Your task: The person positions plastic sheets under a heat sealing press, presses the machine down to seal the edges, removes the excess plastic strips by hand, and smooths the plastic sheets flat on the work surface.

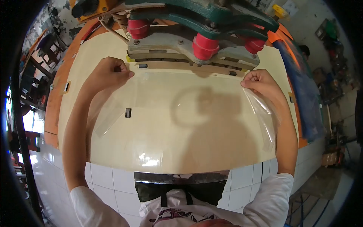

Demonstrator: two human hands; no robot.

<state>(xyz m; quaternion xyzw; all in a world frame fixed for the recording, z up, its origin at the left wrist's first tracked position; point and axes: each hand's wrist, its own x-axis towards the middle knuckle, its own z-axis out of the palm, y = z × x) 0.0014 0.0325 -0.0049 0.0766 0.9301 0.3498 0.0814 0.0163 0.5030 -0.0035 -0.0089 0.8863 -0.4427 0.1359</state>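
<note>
My left hand (112, 73) is closed in a pinch at the upper left of the pale board (204, 147), at an edge of clear plastic film (109, 120) that spreads below it. On the other side, my right hand (261, 84) pinches the film's corner, and shiny folds hang down beside the forearm. Much of the film is hard to see against the board. Just beyond both hands is the grey metal head of a press (162, 47) with red rubber mounts (206, 46). Small dark blocks (143, 66) sit along its front edge.
Another dark block (128, 112) lies on the board at left. Orange-brown table edges (53, 121) show around the board. Blue plastic sheeting (302, 87) hangs at right. A green press arm (177, 13) spans overhead. White floor tiles (102, 176) lie below.
</note>
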